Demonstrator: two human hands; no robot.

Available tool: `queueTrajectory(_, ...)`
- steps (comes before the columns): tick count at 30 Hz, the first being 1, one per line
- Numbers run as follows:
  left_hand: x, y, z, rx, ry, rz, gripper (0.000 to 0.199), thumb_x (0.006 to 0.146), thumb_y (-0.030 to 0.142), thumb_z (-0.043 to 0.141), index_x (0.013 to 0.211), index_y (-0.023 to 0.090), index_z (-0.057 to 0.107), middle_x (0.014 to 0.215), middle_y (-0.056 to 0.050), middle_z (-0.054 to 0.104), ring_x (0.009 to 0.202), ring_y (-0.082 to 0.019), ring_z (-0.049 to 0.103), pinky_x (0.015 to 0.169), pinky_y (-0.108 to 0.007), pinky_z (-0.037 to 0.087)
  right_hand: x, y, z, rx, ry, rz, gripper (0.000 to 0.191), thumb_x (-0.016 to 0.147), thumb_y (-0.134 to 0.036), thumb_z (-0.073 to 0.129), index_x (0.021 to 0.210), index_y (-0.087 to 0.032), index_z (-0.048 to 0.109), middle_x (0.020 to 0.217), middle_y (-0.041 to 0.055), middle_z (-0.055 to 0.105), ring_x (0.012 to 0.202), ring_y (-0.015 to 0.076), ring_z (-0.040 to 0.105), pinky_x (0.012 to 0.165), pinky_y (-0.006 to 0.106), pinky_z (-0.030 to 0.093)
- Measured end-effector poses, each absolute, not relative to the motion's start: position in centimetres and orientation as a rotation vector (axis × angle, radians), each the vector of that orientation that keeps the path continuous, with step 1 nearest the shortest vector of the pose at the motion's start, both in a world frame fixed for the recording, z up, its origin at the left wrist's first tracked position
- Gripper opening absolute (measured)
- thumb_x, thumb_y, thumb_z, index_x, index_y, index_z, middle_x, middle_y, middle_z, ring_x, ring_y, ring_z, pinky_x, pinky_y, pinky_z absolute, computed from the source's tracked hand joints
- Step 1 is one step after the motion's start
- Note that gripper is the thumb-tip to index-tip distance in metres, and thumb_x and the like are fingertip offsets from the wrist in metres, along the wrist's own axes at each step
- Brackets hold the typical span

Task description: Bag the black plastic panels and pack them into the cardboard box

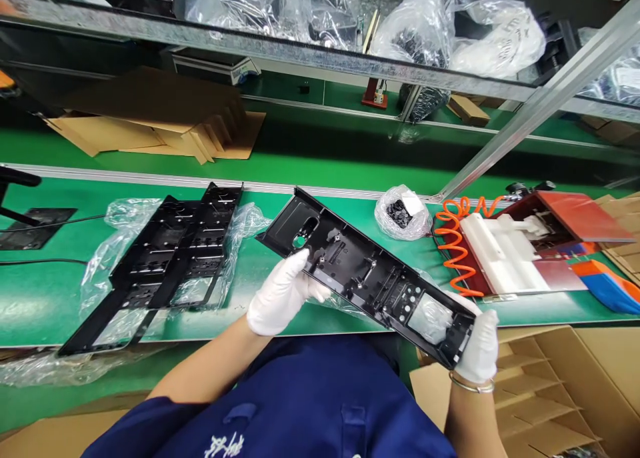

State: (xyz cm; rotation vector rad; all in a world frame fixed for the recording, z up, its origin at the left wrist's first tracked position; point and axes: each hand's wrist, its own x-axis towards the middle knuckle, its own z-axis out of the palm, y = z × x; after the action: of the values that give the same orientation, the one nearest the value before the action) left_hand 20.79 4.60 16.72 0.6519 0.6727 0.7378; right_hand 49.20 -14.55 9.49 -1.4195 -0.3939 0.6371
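Note:
A long black plastic panel (pixel 350 265) is held tilted above the green bench, its ribbed inner side facing up and its right end lower. My left hand (pixel 283 295), in a white glove, grips the lower edge near the panel's left part, thumb on top. My right hand (pixel 479 345), also gloved in white, is closed round the right end. Through the panel's rectangular opening, clear plastic shows. To the left, similar black panels (pixel 170 251) lie on clear plastic wrap (pixel 120 218) on the bench.
A clear bag of small black parts (pixel 399 213) sits behind the panel. Right of it are an orange coiled hose (pixel 457 251) and a red and white fixture (pixel 505 251). Cardboard dividers (pixel 540 391) fill a box at lower right. A metal shelf (pixel 300 45) with bagged parts crosses above.

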Motion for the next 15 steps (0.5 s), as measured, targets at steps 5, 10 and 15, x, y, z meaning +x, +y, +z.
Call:
queueTrajectory(5,20.5,4.7,17.3,0.623,0.693,0.739,0.040,0.070,0.054,0.084,0.080,0.015,0.078,0.059,-0.004,0.073,0.042,-0.015,0.062,0.041,-0.023,0.053,50.1,-14.4,8.7,-1.489,-0.504,0.587,0.051,0.095,-0.067,0.047,0.103,-0.023,0.072,0.097,0.0121,0.079,0.081,0.0294,0.078,0.077,0.048,0.066)
queueTrajectory(10,19.8,5.2,17.6,0.551,0.712,0.852,0.028,0.073,0.042,0.083,0.083,0.017,0.076,0.071,-0.005,0.077,0.039,-0.014,0.060,0.038,-0.023,0.052,49.7,-14.2,7.3,-1.538,-0.596,0.559,0.037,0.083,-0.059,0.066,0.100,-0.026,0.071,0.086,0.0117,0.077,0.076,0.0321,0.075,0.071,0.052,0.065)
queueTrajectory(15,19.2,5.6,17.5,0.571,0.757,0.955,0.016,0.089,0.033,0.066,0.083,0.020,0.075,0.072,-0.002,0.077,0.039,-0.014,0.058,0.034,-0.023,0.050,49.6,-13.9,6.8,-1.542,-0.523,0.576,0.036,0.081,-0.055,0.067,0.101,-0.024,0.070,0.098,0.0140,0.076,0.086,0.0330,0.074,0.080,0.055,0.064)
